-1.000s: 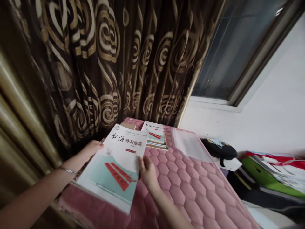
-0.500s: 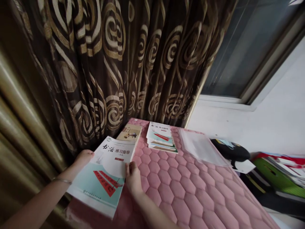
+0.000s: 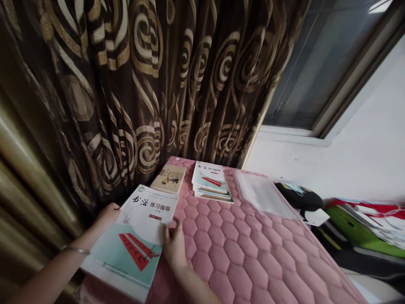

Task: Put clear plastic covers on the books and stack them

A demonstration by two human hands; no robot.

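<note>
A calligraphy workbook [image 3: 139, 223], white and teal with red banners on its cover, lies face up at the near left corner of a pink quilted mattress. Along its left edge, my left hand [image 3: 109, 215] grips with the fingers partly hidden by the book. My right hand [image 3: 175, 247] rests at the opposite edge, thumb tip touching the cover's side and the fingers apart from it. Just beyond the workbook lies a tan book [image 3: 168, 178] with a small drawing. Farther right sits a stack of thin books [image 3: 210, 179], a matching workbook on top.
The pink mattress [image 3: 240, 249] has a clear plastic sleeve [image 3: 259, 192] near its far edge. Patterned curtains [image 3: 145, 105] hang close behind and on the left. Past the right edge are a black case [image 3: 299, 196] and a green bag [image 3: 354, 223] with papers.
The workbook has shifted slightly toward me, showing more of the tan book. The right hand's fingers have loosened from the book's edge. The view has turned slightly.
</note>
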